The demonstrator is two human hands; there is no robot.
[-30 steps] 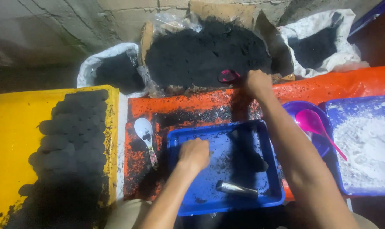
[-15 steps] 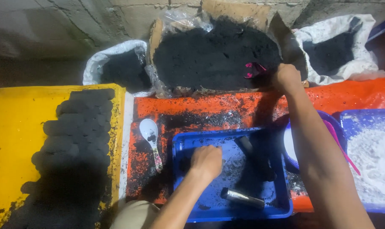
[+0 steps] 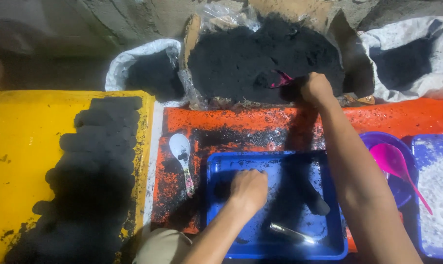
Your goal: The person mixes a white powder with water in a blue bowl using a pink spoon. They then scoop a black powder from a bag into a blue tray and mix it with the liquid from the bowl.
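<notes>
My right hand (image 3: 315,88) reaches forward into a cardboard box of black powder (image 3: 260,61) and grips a pink scoop (image 3: 281,79) that is dug into the powder. My left hand (image 3: 250,188) rests fisted, knuckles up, inside a blue tray (image 3: 216,215) dusted with black and white powder; whether it holds anything is hidden. A small metal tube (image 3: 290,233) and a dark lump (image 3: 315,201) lie in the tray to the right of that hand.
A white spoon (image 3: 181,156) lies on the orange sheet (image 3: 241,124) left of the tray. Black pressed blocks (image 3: 97,161) are stacked on a yellow board (image 3: 21,161). At right are a purple bowl with pink spoon (image 3: 395,164) and white powder (image 3: 439,188). Two sacks of black powder (image 3: 148,73) flank the box.
My right hand has pushed further forward and right into the black powder with the pink scoop. My left hand has stayed in the blue tray.
</notes>
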